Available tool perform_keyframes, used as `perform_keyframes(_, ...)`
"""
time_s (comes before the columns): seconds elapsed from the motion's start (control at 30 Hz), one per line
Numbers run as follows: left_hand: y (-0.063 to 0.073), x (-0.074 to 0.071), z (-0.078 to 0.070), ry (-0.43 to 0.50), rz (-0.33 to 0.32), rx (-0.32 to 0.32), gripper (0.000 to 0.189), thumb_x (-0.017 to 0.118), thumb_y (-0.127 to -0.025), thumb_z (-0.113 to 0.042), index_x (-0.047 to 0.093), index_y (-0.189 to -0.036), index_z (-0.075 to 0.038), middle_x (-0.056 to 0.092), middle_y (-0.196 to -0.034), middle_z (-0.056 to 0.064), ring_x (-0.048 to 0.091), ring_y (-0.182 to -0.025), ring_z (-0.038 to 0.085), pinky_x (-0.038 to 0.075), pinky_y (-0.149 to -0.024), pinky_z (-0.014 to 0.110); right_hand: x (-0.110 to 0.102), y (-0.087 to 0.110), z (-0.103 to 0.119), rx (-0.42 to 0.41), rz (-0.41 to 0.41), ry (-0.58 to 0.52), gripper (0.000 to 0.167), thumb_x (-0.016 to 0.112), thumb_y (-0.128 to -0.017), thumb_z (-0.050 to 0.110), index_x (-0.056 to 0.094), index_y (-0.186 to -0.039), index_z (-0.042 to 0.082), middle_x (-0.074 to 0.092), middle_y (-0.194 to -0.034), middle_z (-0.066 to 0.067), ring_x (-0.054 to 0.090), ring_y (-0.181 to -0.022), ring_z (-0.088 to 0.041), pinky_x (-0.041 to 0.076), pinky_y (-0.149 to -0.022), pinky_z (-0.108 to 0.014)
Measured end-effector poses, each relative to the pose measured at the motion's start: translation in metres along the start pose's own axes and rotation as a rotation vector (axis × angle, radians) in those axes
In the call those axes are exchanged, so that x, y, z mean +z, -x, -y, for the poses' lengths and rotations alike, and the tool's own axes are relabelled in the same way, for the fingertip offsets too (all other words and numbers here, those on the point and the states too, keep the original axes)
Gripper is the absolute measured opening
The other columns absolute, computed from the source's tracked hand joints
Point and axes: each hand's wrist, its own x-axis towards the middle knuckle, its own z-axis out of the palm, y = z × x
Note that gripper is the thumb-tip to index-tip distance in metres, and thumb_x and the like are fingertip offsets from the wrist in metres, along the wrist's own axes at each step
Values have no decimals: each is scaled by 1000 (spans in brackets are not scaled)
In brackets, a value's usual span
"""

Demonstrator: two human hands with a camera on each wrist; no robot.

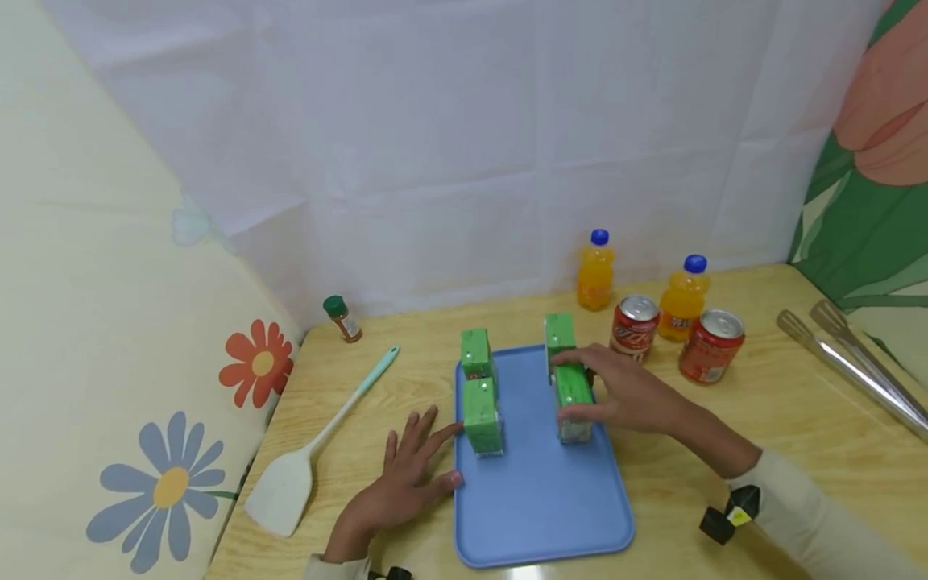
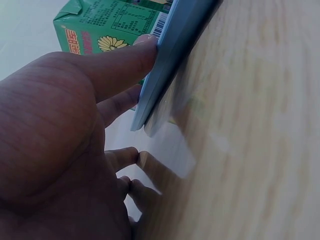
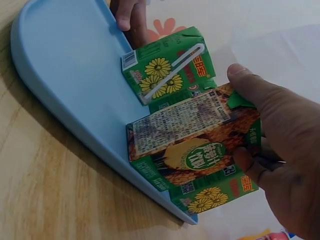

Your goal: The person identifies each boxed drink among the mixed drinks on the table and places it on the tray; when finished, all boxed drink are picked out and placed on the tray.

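Observation:
My right hand (image 1: 623,395) grips the top of a drink carton (image 3: 185,137) with a brown pineapple print, thumb on one side and fingers on the other. This carton stands upright at the right side of the blue tray (image 1: 536,499). Directly behind it is a green carton with yellow flowers (image 1: 560,329). Two more cartons stand along the tray's left side, a nearer one (image 1: 482,419) and a farther one (image 1: 474,350). With fingers spread, my left hand (image 1: 402,487) touches the tray's left rim; no carton is in it.
Left of the tray lies a white spatula (image 1: 286,487) with a mint handle, and a small green-capped jar (image 1: 344,320) stands behind. Two red cans (image 1: 634,326) and two orange drink bottles (image 1: 596,274) are at back right. Metal tongs (image 1: 855,366) lie far right.

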Motion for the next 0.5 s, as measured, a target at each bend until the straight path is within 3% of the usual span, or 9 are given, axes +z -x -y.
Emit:
perform_keyframes(0.27,0,-1,-1,-3,-9,17,64,59,-101,-43,30,-158,-34,-1,-167,19,-16,-150,41,-18,-110,66,9,5,-12,1,-34,-137,76,76,-82,60,51,-145,26,53,-144,-3,61,-110,-19,52,-93,-50)
perform_keyframes(0.5,-1,-1,-1,-3,4,1,64,58,-101,-44,29,-158,-36,-2,-167,18,-17,-150,40,-19,-110,65,26,10,-23,61,-49,-205,82,80,-81,53,43,-149,25,55,-141,-5,62,-113,-22,52,-94,-50)
